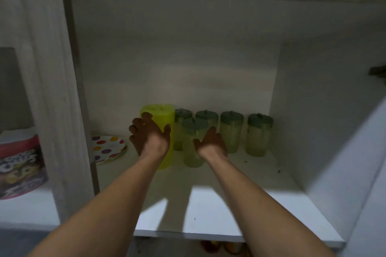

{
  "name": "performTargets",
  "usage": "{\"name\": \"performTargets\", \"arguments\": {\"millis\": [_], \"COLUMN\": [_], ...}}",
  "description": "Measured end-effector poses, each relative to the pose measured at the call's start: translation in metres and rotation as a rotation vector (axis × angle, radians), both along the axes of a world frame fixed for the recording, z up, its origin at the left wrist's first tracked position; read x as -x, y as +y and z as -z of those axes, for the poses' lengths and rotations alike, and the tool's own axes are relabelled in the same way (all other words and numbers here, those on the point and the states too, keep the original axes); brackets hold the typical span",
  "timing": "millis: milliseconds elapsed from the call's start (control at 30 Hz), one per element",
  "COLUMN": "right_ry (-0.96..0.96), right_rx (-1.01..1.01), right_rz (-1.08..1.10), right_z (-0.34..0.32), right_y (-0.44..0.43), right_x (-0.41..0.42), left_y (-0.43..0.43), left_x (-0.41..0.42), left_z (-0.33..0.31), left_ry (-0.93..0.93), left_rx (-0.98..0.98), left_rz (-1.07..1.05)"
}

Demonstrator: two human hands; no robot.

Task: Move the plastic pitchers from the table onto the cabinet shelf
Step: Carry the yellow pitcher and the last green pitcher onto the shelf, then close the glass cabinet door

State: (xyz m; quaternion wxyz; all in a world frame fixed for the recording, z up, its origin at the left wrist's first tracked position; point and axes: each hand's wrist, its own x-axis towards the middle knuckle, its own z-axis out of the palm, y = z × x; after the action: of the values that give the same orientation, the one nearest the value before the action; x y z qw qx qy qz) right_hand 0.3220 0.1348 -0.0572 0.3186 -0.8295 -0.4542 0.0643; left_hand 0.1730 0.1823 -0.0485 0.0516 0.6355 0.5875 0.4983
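A tall yellow-green plastic pitcher (165, 116) stands on the white cabinet shelf (211, 210), towards the back. To its right stand several smaller pale green pitchers with dark green lids; one (194, 127) is in front, and the rest, such as the far right one (259, 134), line up behind it. My left hand (149, 137) hovers in front of the yellow pitcher with fingers spread and holds nothing. My right hand (212, 144) is open just right of the front small pitcher, its thumb close to the pitcher's side. Whether it touches is unclear.
A polka-dot plate (108, 148) lies at the shelf's left rear. In the neighbouring compartment on the left stands a colourful printed container (20, 165). The cabinet's side wall (325, 110) bounds the shelf on the right. The shelf's front half is bare.
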Motion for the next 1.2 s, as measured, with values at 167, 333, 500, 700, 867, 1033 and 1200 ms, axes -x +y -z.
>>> {"name": "performTargets", "arguments": {"millis": [167, 333, 500, 700, 867, 1033, 1200], "right_ry": [-0.048, -0.148, -0.271, -0.384, -0.471, -0.572, -0.671], "right_rx": [-0.060, -0.150, -0.142, -0.077, -0.033, -0.026, -0.006], "right_rz": [-0.002, 0.023, 0.138, 0.301, 0.491, 0.636, 0.749], "right_z": [-0.020, -0.042, -0.060, -0.080, -0.115, -0.144, -0.170], "right_y": [-0.045, -0.120, -0.216, -0.335, -0.439, -0.523, -0.600], "right_x": [0.013, 0.039, 0.071, 0.096, 0.106, 0.104, 0.096], "left_y": [-0.027, -0.074, -0.139, -0.219, -0.305, -0.382, -0.446], "left_x": [0.013, 0.028, 0.045, 0.052, 0.034, 0.010, -0.027], "left_z": [-0.022, -0.044, -0.053, -0.064, -0.095, -0.116, -0.139], "left_ry": [0.142, 0.256, 0.299, 0.332, 0.292, 0.238, 0.229], "left_rx": [-0.066, -0.162, -0.233, -0.256, -0.261, -0.295, -0.348], "left_rz": [0.072, 0.255, 0.567, 0.841, 1.070, 1.243, 1.346]}}
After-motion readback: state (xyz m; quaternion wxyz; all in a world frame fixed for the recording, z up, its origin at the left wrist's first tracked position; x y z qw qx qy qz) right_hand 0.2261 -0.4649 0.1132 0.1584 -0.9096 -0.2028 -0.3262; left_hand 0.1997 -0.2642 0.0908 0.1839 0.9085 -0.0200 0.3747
